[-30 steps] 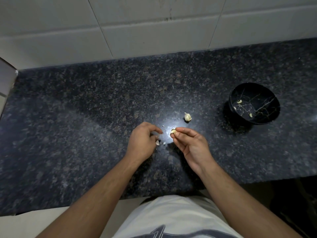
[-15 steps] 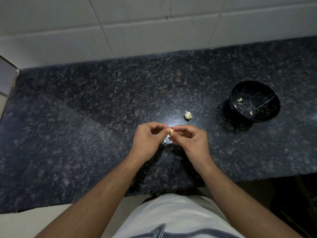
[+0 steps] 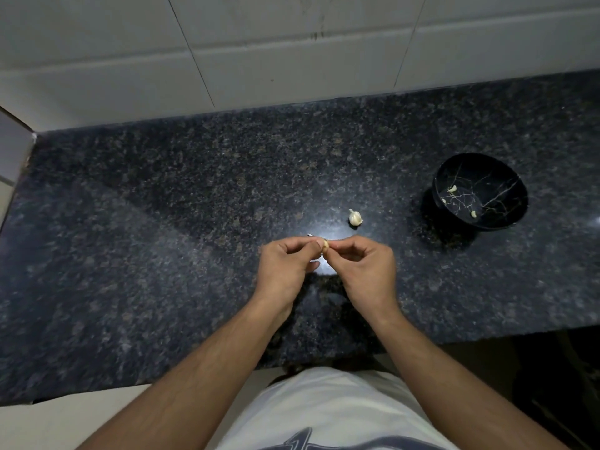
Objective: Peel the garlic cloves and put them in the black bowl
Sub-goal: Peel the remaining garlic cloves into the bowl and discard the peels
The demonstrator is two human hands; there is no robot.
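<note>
Step in hand: I judge I am mid-peel on one garlic clove (image 3: 325,245), held up over the counter (image 3: 162,222) between both hands.
Doing it well: I would keep the clove steady with one hand and pick at the loose skin with the other hand's thumbnail, pulling lightly so the clove does not slip out.
Left hand (image 3: 287,266): fingers curled, thumb and forefinger pinching the clove's left side; wrist low, forearm running in from the near left.
Right hand (image 3: 365,266): fingers curled likewise, fingertips pinching the clove's right side; the two hands meet at the clove.
Black bowl (image 3: 480,164): far right, well apart from the hands, with a few pale cloves inside.
Garlic bulb piece (image 3: 355,218): lying on the counter just beyond the hands, between them and the bowl.
Skin scraps (image 3: 314,261): pale bits under the hands; too small to say more.
</note>
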